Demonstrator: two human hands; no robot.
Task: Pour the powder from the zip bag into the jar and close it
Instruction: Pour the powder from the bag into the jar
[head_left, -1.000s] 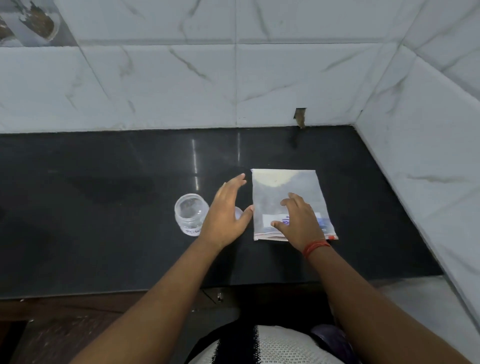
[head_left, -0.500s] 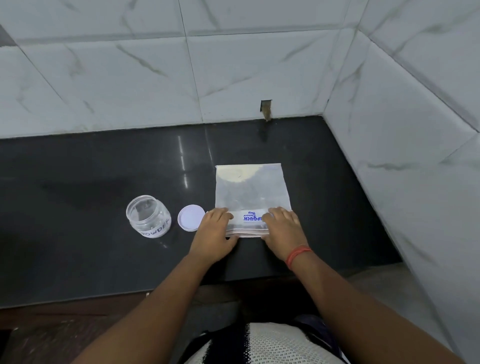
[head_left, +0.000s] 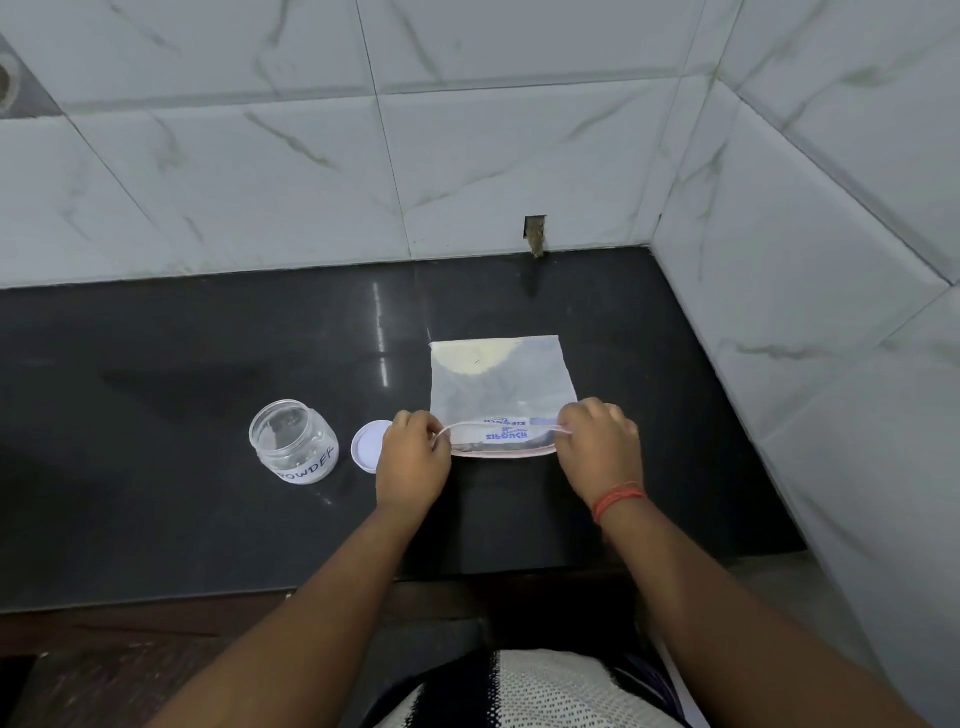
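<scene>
While flat on counter (head_left: 182, 364), zip bag (head_left: 501, 387) between 2 pinching hands.

both forearms are bare, with no sleeves showing down to the wrists. the left hand (head_left: 413, 462) wears nothing. just behind the right hand (head_left: 600, 449), a thin red thread band (head_left: 618, 499) circles the wrist in several strands. at the bottom edge, a white knitted mesh top (head_left: 540, 691) with a dark stripe covers the torso.

glossy black stone counter (head_left: 208, 519) catching glare, clear plastic jar (head_left: 293, 441), filmy see-through plastic bag (head_left: 501, 384), smooth white plastic lid (head_left: 368, 447), shiny marble-look tiles (head_left: 467, 156)
</scene>
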